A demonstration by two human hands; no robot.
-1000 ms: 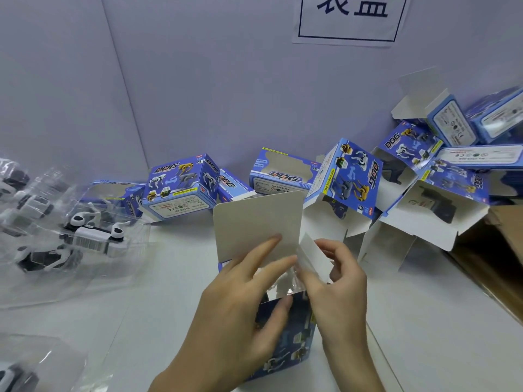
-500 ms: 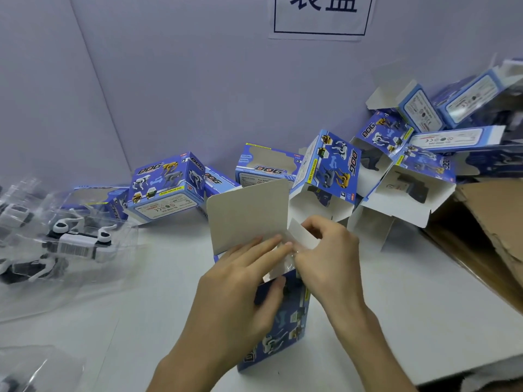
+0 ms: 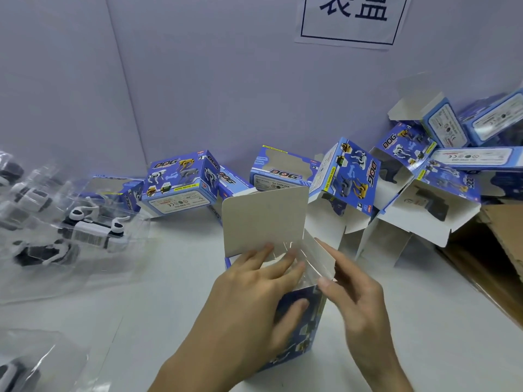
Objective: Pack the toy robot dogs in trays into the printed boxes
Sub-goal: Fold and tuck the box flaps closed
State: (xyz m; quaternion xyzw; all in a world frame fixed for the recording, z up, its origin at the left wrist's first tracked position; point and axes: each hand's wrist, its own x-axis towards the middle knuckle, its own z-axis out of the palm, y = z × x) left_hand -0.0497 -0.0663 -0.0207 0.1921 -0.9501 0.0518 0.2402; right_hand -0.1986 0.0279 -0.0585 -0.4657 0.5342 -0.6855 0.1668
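Note:
A blue printed box [image 3: 300, 329] stands upright on the white table in front of me, its big white top flap [image 3: 263, 219] raised. My left hand [image 3: 249, 301] grips the box's side, fingers resting on its open top over a clear plastic tray edge. My right hand [image 3: 356, 295] pinches the small side flap [image 3: 319, 256] on the box's right. Whatever is inside the box is hidden. White and black toy robot dogs in clear trays [image 3: 87, 233] lie at the left.
Closed printed boxes [image 3: 181, 182] line the back wall. Several open boxes [image 3: 424, 199] are piled at the back right. A brown cardboard carton [image 3: 501, 250] sits at the right edge. Another clear tray [image 3: 25, 363] lies at the bottom left.
My right hand has slid down along the side flap and turned outward. The left hand still grips the box. The camera view has shifted slightly.

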